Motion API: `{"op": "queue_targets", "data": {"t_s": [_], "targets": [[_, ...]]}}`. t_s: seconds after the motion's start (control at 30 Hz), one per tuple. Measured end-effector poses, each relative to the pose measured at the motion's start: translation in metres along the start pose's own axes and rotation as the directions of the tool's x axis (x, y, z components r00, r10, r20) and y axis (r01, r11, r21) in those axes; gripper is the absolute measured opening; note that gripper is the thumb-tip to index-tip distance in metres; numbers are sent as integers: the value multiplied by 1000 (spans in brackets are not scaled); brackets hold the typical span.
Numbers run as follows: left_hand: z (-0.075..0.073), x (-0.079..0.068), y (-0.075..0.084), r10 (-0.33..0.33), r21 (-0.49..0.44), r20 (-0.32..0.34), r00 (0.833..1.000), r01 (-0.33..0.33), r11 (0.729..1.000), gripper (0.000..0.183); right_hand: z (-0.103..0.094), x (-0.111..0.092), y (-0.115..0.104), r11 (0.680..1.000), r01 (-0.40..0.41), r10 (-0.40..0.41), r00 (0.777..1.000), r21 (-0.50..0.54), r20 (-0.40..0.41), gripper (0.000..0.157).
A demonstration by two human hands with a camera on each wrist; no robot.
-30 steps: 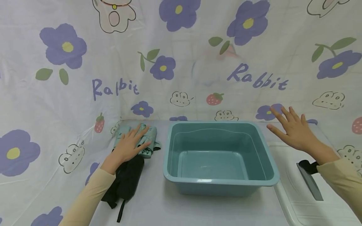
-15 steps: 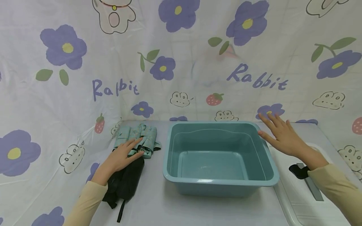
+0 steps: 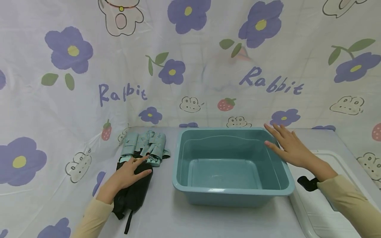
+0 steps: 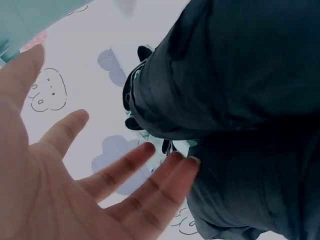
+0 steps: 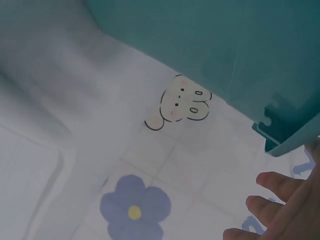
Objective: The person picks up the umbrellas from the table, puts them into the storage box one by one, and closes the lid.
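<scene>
In the head view my left hand [image 3: 125, 176] hovers with fingers spread over black fabric bundles [image 3: 139, 193], one trailing a thin strap. Mint-green rolled cloth bundles [image 3: 157, 145] lie just behind them, with black bits among them. The left wrist view shows the palm and bent-back fingers beside two thick dark rolls [image 4: 240, 65]. My right hand [image 3: 290, 147] is held with straight fingers at the right rim of a blue-green plastic tub [image 3: 233, 190]. The right wrist view has its fingers [image 5: 280, 185] close by the tub's corner. Neither hand grips anything.
The tub's inside floor is bare. A white lid-like panel [image 3: 324, 211] lies right of the tub, partly under my right sleeve [image 3: 346, 201]. A black piece [image 3: 308, 183] sits at the right wrist. Flower-and-rabbit printed cloth [image 3: 208, 66] hangs behind the table.
My right hand has moved left and slightly down to the tub's right rim. My left hand has drawn back toward me, from over the mint bundles to over the black ones.
</scene>
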State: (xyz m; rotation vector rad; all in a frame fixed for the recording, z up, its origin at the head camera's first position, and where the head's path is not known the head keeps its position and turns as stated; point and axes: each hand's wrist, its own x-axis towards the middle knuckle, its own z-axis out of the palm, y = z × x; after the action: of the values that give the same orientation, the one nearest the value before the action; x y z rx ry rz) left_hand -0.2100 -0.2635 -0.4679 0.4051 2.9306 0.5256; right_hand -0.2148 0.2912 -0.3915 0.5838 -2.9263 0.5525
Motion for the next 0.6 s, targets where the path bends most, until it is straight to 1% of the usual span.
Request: {"op": "queue_targets", "data": {"t_s": [0.13, 0.2, 0.37, 0.47, 0.6], "targets": [[5, -4, 2, -34, 8, 44, 998, 33, 999, 71, 2, 0, -1, 999, -39, 37, 999, 37, 38, 63], [6, -6, 2, -47, 11, 55, 997, 47, 999, 72, 2, 0, -1, 997, -49, 46, 997, 59, 53, 62], [9, -7, 5, -52, 34, 40, 998, 51, 998, 72, 2, 0, -4, 993, -54, 47, 997, 103, 64, 61], [10, -6, 9, -62, 65, 42, 997, 59, 996, 71, 4, 1, -6, 989, -54, 46, 997, 134, 67, 61], [13, -3, 15, -82, 137, 65, 994, 73, 988, 74, 8, 0, -7, 984, -61, 50, 996, 167, 69, 61]]}}
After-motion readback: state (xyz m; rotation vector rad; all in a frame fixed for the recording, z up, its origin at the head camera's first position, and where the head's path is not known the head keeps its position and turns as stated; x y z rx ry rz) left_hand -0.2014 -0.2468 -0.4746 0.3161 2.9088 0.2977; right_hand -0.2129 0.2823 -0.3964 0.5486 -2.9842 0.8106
